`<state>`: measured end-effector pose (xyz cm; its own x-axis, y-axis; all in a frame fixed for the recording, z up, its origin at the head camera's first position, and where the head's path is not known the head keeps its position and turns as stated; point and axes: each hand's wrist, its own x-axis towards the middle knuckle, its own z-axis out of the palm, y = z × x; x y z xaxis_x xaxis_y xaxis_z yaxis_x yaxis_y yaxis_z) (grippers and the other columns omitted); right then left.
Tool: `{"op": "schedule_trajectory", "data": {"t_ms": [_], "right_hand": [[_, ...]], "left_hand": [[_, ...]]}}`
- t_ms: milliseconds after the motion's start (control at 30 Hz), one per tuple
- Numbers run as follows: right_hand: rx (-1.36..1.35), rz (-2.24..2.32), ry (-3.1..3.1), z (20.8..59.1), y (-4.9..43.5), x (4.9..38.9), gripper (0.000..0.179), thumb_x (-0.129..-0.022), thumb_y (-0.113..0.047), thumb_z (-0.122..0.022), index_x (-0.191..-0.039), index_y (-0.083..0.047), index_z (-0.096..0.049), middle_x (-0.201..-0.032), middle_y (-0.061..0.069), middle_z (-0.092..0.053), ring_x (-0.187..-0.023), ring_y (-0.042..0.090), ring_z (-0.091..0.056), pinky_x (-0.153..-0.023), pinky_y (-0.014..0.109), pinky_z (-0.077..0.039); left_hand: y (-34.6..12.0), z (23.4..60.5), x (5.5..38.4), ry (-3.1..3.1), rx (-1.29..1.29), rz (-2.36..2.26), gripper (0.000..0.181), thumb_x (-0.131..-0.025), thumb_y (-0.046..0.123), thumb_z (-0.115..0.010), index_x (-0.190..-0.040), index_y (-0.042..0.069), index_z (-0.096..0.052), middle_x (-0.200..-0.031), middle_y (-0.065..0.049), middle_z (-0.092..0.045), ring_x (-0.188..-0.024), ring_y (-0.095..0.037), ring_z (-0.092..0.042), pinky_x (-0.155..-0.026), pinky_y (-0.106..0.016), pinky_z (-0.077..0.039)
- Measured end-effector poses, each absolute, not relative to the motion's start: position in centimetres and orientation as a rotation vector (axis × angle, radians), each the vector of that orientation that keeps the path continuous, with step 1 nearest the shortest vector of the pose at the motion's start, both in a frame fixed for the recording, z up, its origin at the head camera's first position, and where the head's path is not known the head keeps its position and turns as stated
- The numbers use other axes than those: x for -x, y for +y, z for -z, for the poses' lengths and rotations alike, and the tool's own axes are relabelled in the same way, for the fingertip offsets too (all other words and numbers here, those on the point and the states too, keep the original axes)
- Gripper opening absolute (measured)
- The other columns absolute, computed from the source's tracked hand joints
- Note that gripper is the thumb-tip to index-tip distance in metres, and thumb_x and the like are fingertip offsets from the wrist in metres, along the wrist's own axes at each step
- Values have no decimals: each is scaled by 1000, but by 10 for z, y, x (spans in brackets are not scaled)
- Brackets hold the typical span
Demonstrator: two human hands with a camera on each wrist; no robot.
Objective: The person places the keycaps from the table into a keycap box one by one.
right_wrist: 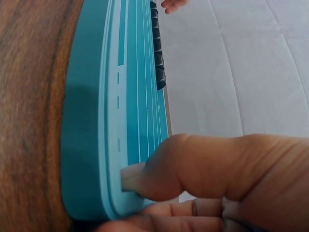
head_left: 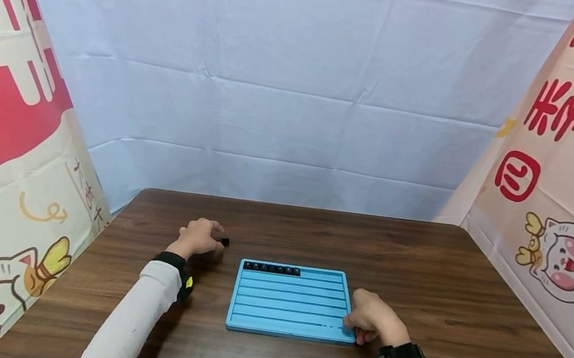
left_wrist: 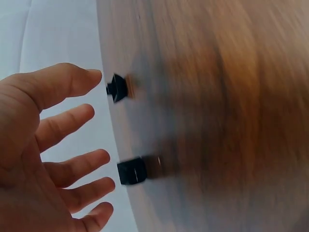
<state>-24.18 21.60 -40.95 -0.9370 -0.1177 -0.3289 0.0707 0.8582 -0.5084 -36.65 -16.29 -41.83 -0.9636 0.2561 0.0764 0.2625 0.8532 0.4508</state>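
A light-blue keycap tray [head_left: 289, 300] lies on the table, with a row of black keycaps [head_left: 271, 269] in the left part of its far slot. My right hand [head_left: 372, 317] holds the tray's near right corner. In the right wrist view its thumb [right_wrist: 159, 176] lies on the rim while the other fingers curl at the side. Left of the tray, my left hand [head_left: 199, 237] hovers with spread fingers by a loose black keycap [head_left: 225, 241]. The left wrist view has two loose ones, a keycap [left_wrist: 117, 88] near the thumb tip and another keycap [left_wrist: 132, 171] by the lower fingers.
The dark wooden table [head_left: 415, 264] extends around the tray. A pale cloth [head_left: 287, 84] hangs behind its far edge. Printed cloths hang at the left [head_left: 13, 159] and right [head_left: 558, 174] sides.
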Motion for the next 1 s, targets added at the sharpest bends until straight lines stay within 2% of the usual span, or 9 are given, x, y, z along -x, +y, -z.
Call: {"op": "schedule_trajectory", "data": {"t_ms": [267, 467, 700, 1000], "right_hand": [[37, 745, 2677, 408, 217, 241, 21, -79, 1, -63, -59, 1, -57, -44, 8, -54, -38, 15, -53, -38, 25, -41], [30, 748, 2669, 408, 216, 242, 21, -79, 1, -63, -59, 1, -58, -44, 7, -54, -38, 15, -53, -38, 25, -41], [26, 760, 2673, 405, 215, 240, 19, -79, 1, -62, -61, 0, -57, -45, 7, -53, -38, 15, -52, -39, 26, -42], [68, 766, 2712, 407, 214, 239, 25, -78, 2, -63, -54, 1, -58, -42, 7, -53, -36, 15, -51, -37, 25, -41]], "left_hand": [[-174, 420, 365, -3074, 325, 710, 50, -81, 20, -73, -124, 2, -57, -124, -20, -51, -111, -40, -46, -84, -59, -31], [-178, 418, 365, -3118, 249, 742, 51, -82, 18, -72, -124, -4, -54, -119, -23, -54, -104, -42, -51, -85, -59, -36], [-180, 421, 366, -3094, 271, 777, 38, -81, 8, -71, -114, -6, -58, -111, -22, -57, -95, -37, -56, -77, -46, -47], [-183, 429, 368, -3037, 264, 734, 7, -79, -3, -69, -85, -1, -67, -85, -10, -61, -72, -25, -58, -65, -39, -50]]}}
